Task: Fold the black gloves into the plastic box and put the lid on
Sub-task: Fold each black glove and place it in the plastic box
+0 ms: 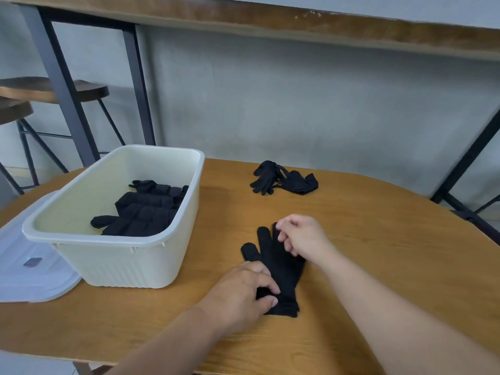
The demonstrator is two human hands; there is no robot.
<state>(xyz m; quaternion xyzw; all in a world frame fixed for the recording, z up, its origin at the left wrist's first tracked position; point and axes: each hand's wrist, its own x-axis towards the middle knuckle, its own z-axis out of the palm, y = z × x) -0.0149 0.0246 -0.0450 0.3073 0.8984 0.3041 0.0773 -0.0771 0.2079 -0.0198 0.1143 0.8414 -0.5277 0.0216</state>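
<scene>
- Left hand [243, 290]: fingers curled, thumb and fingertips pinching the cuff end of a black glove [281, 269] lying flat on the table [378, 253], near the front edge and about midway along it.
- Left forearm coming in from the bottom edge, slanting up to the right, back of the hand turned up.
- Right hand [303, 236]: fingers bent inward, tips gathered on the far fingers of the same glove, apparently pinching them; exact hold partly hidden by the knuckles.
- Right forearm reaching in from the lower right corner, wrist raised just above the table.
- Hands apart, one at each end of the glove, cuff toward the front edge, fingers pointing away.
- Another pair of black gloves [284, 181] crumpled near the back edge of the table, well apart from the hands.
- Cream plastic box [121, 255] open at the left side of the table, holding folded gloves [146, 209] against its right wall.
- Clear lid [29, 269] flat at the left edge, partly under the box.
- Stools [51, 90] and dark metal legs beyond the table's back left.
</scene>
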